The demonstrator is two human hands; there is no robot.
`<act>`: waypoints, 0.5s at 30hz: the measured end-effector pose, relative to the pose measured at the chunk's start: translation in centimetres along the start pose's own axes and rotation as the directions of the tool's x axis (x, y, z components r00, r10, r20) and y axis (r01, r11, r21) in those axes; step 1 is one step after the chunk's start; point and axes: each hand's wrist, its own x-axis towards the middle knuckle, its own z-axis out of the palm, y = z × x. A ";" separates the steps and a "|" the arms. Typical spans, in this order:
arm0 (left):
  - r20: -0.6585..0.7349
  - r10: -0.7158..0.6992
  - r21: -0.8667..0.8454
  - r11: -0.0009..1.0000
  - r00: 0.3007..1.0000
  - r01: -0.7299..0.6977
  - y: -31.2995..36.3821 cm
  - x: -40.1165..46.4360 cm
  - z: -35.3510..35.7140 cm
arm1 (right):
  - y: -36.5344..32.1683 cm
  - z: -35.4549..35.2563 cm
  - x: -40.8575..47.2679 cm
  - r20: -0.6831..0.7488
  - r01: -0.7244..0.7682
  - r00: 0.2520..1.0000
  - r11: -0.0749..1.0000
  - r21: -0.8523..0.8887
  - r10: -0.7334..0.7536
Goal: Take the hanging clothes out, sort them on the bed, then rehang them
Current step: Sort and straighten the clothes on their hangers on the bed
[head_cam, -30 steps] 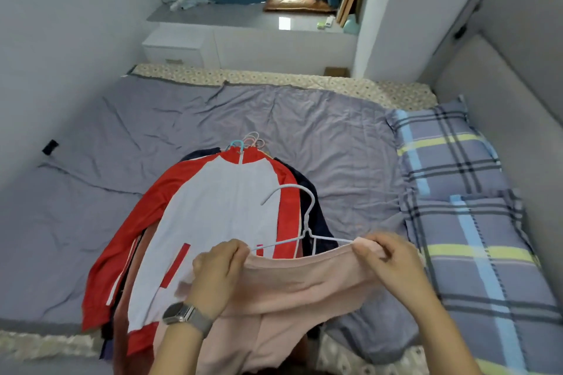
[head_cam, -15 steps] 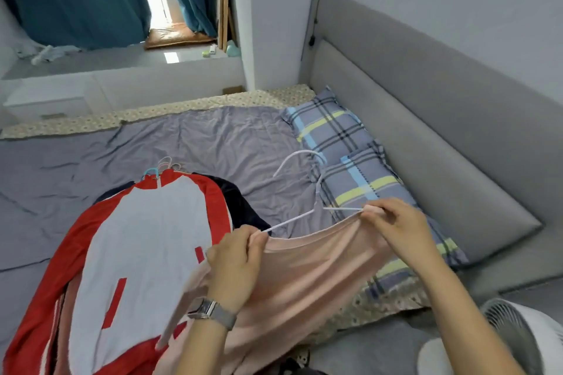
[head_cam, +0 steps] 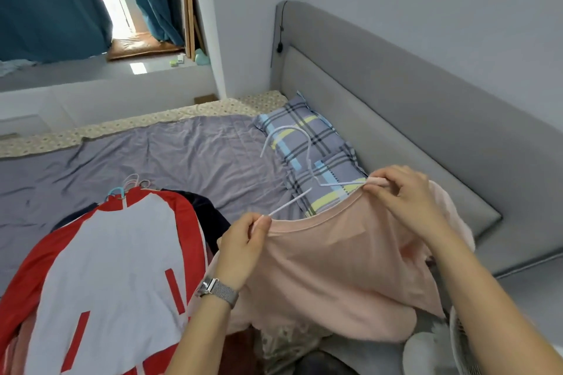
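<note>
I hold a pink shirt (head_cam: 338, 271) up over the bed's near right corner, on a white hanger (head_cam: 300, 158) whose hook points away from me. My left hand (head_cam: 243, 248) pinches the shirt's left shoulder together with the hanger's arm. My right hand (head_cam: 405, 192) grips the right shoulder over the hanger's other end. A pile of clothes lies on the grey sheet (head_cam: 158, 158) to the left, topped by a red and white jacket (head_cam: 106, 277). Several hanger hooks (head_cam: 132, 184) stick out at the pile's far end.
Two plaid pillows (head_cam: 307, 143) lie against the grey padded headboard (head_cam: 396, 119) on the right. A white fan (head_cam: 438, 347) stands on the floor at the lower right. Teal curtains (head_cam: 51, 3) and a window ledge lie beyond the bed's far side.
The view has swung to the right, toward the headboard. Both hands have carried the pink shirt and its hanger rightward, away from the pile, and spread the shoulders wider apart.
</note>
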 end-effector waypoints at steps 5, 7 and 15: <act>-0.022 -0.021 0.061 0.998 1.000 0.022 0.1 8.2 1.5 | 4.2 3.0 7.8 0.106 -0.020 0.994 0.998 0.066 0.013; -0.070 -0.047 0.096 0.994 0.996 0.054 0.0 12.7 2.2 | 5.9 4.8 12.5 0.180 -0.051 0.983 0.995 0.084 0.035; -0.332 -0.200 0.277 0.914 0.922 0.298 -3.8 22.8 3.3 | 13.9 17.2 30.2 0.463 -0.178 0.871 0.984 -0.012 0.163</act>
